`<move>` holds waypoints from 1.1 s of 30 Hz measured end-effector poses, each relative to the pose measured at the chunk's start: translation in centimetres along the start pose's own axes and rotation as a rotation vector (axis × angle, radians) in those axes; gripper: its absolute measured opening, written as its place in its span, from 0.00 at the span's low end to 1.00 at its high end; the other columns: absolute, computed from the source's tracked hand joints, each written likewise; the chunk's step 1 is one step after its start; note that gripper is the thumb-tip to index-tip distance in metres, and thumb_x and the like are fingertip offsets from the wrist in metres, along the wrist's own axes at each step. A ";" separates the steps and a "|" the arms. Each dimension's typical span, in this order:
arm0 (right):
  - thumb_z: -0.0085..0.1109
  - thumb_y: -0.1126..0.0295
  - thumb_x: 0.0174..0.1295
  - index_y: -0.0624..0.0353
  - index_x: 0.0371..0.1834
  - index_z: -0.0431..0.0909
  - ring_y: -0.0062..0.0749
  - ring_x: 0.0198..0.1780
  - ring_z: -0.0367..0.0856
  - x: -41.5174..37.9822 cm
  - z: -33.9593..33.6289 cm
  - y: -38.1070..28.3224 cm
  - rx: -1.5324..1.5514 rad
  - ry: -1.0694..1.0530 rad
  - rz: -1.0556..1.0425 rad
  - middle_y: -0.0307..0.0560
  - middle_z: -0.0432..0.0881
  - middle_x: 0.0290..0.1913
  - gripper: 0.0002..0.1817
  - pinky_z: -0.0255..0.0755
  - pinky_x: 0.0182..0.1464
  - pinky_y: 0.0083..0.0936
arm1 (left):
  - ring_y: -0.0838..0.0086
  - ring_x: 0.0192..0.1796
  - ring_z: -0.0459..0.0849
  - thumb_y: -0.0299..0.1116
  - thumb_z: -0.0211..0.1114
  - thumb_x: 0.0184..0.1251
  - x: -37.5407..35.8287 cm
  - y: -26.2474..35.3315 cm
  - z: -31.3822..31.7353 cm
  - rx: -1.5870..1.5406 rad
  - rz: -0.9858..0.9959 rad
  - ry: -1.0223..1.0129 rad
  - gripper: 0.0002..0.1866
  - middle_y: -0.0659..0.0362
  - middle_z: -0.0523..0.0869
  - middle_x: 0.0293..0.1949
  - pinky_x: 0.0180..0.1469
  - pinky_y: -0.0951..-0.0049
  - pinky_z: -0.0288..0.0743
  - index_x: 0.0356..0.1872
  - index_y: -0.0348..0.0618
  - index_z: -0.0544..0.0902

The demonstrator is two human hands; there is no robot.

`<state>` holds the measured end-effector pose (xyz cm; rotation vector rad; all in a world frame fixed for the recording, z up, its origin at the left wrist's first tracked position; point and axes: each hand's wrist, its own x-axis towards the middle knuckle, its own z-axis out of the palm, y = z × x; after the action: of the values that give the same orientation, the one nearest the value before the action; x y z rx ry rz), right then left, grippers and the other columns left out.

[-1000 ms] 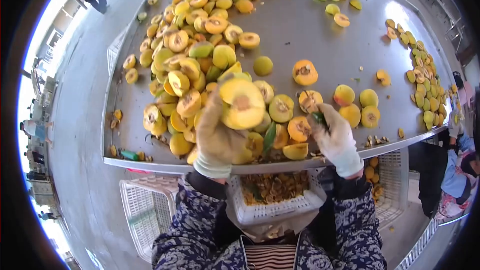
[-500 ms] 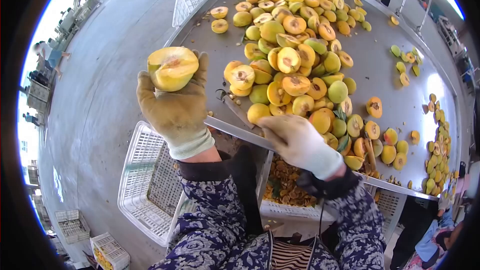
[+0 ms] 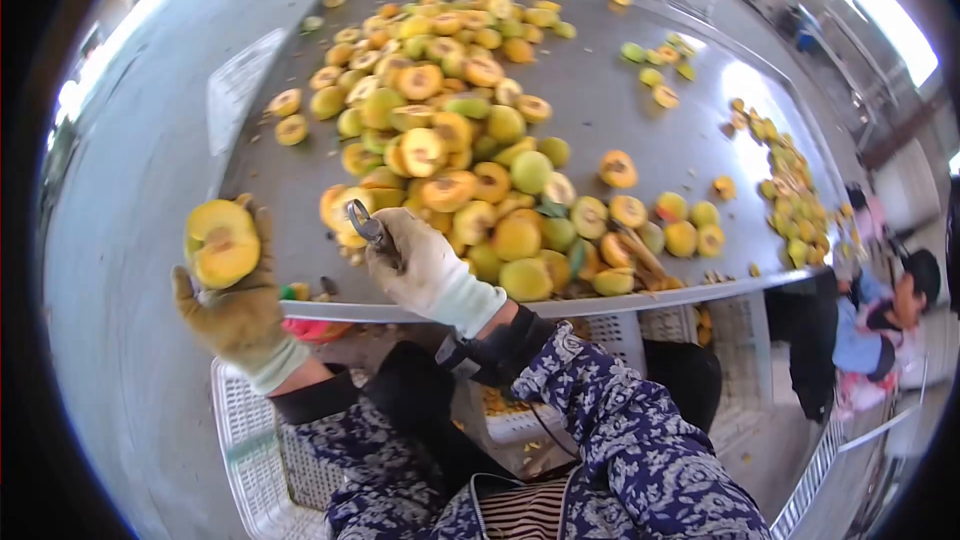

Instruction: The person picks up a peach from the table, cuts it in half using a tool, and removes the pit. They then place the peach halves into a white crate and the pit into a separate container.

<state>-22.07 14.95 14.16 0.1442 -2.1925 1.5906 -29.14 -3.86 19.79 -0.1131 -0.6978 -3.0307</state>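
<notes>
Fruit half (image 3: 221, 244) on open left fingers (image 3: 266, 242), right fingers (image 3: 386, 274) gripping tool (image 3: 366, 224)

The main fruit pile (image 3: 440, 120) lies on the desk (image 3: 590, 115), left of centre; a second fruit group (image 3: 790, 185) lies near the right edge. One crate (image 3: 235, 90) stands beside the left edge.

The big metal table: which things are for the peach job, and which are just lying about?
For the job:
peach half, in the left hand
loop-ended metal tool, in the right hand
piled peaches
metal table, holding the peaches

Probably just lying about:
green leaf, among the peaches
red thing below the table edge, too blurred to name
</notes>
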 end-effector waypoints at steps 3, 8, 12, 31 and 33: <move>0.54 0.69 0.67 0.64 0.53 0.70 0.29 0.34 0.74 -4.9 -6.2 -3.4 0.261 0.016 0.241 0.42 0.74 0.32 0.14 0.71 0.39 0.25 | 0.43 0.62 0.75 0.54 0.50 0.72 -1.0 -2.8 2.6 0.116 -0.045 0.049 0.33 0.39 0.75 0.59 0.56 0.44 0.77 0.62 0.32 0.67; 0.49 0.64 0.73 0.65 0.53 0.70 0.20 0.35 0.72 -11.9 -14.7 -2.0 0.423 0.080 0.600 0.37 0.75 0.35 0.15 0.70 0.38 0.19 | 0.46 0.52 0.82 0.57 0.47 0.73 -4.6 -11.6 5.8 0.122 -0.503 -0.194 0.31 0.45 0.81 0.54 0.44 0.53 0.85 0.60 0.38 0.71; 0.49 0.61 0.73 0.63 0.51 0.71 0.18 0.32 0.74 -13.3 -21.6 1.2 0.026 0.120 0.610 0.39 0.77 0.32 0.15 0.71 0.34 0.20 | 0.45 0.50 0.83 0.59 0.47 0.71 -8.0 -19.2 7.5 -0.066 -0.861 -0.169 0.34 0.39 0.80 0.52 0.47 0.48 0.84 0.61 0.36 0.70; 0.49 0.67 0.72 0.65 0.49 0.71 0.29 0.31 0.74 -14.2 -25.3 0.1 0.091 0.106 0.467 0.46 0.75 0.29 0.12 0.70 0.36 0.26 | 0.55 0.55 0.80 0.58 0.43 0.73 -12.9 -29.2 8.8 0.155 -0.974 -0.047 0.30 0.49 0.80 0.55 0.57 0.52 0.75 0.60 0.44 0.73; 0.50 0.68 0.72 0.64 0.44 0.70 0.37 0.28 0.74 -14.3 -24.4 1.0 0.061 0.139 0.407 0.50 0.74 0.27 0.09 0.70 0.34 0.29 | 0.55 0.57 0.80 0.57 0.44 0.73 -13.8 -29.2 9.1 0.138 -0.960 -0.100 0.29 0.49 0.80 0.55 0.60 0.52 0.74 0.60 0.43 0.73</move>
<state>-2.70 35.62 13.76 -0.4077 -2.1595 1.8152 -16.14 26.57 14.12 0.1154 -1.2713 -3.8569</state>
